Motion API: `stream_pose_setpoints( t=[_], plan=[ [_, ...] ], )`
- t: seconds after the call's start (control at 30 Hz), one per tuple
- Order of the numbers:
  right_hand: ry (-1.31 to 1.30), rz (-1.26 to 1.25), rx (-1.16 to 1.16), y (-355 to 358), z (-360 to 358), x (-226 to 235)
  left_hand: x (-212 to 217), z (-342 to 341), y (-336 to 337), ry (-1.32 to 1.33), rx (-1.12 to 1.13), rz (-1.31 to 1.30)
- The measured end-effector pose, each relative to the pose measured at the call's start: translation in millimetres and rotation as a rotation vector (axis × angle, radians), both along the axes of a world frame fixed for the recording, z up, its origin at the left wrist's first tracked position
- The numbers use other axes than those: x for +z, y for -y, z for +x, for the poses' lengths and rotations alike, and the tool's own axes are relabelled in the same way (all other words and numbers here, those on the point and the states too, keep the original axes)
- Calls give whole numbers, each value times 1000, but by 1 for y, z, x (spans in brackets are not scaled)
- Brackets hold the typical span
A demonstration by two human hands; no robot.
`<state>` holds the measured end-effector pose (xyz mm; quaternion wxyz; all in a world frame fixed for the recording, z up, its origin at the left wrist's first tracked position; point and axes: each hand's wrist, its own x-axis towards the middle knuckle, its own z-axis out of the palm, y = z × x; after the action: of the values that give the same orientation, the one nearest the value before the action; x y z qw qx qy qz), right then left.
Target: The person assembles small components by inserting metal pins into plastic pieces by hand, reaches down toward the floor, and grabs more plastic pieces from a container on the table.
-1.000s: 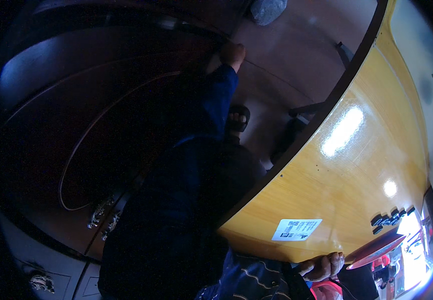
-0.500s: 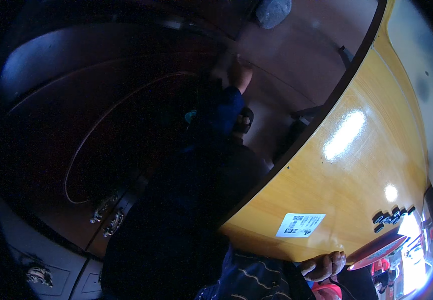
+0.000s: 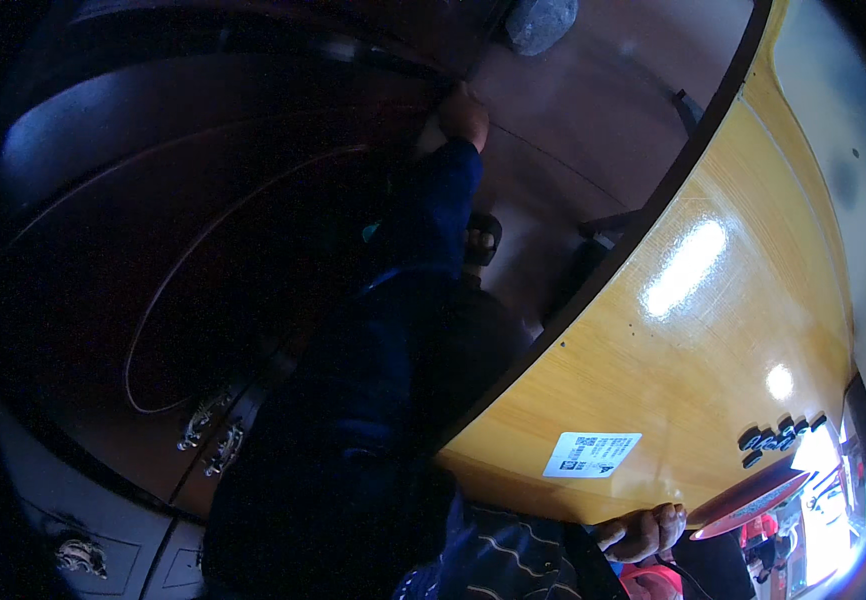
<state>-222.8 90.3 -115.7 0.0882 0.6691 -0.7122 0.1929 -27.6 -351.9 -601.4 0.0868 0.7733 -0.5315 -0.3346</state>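
My left arm, in a dark blue sleeve, reaches down past the table into shadow. At its end my left hand [image 3: 464, 118] is low over the floor, beside the dark wooden furniture [image 3: 283, 230]; its fingers are too dim to read. Curled fingers show on my right hand [image 3: 643, 532], which is at the near edge of the yellow wooden tabletop [image 3: 593, 390]. A thin dark cord [image 3: 691, 580] hangs below that hand. Whether the fingers grip the edge, the cord or something else is hidden.
A grey stone [image 3: 541, 26] lies on the floor ahead. A foot in a dark sandal [image 3: 483, 240] is below my left arm. Ornate metal handles [image 3: 223, 448] stick out at lower left. The tabletop carries a white label [image 3: 593, 455], several small black pieces [image 3: 778, 437] and a red-rimmed dish [image 3: 753, 505].
My left hand has moved farther forward and slightly left, nearer the dark furniture, with the arm stretched further. My right hand stays at the table edge. The view has shifted slightly.
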Motion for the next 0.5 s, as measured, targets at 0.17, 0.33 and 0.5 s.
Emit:
stream_pose_setpoints(
  t=[0.17, 0.33, 0.5],
  plan=[
    [140, -40, 6, 10, 22, -3, -1, 104, -6, 295, -241, -341],
    [200, -63, 0, 12, 34, 3, 29, 141, 9, 103, -87, -313],
    [134, -52, 0, 4, 22, 4, 31, 93, 18, 32, 61, -213]
  ],
)
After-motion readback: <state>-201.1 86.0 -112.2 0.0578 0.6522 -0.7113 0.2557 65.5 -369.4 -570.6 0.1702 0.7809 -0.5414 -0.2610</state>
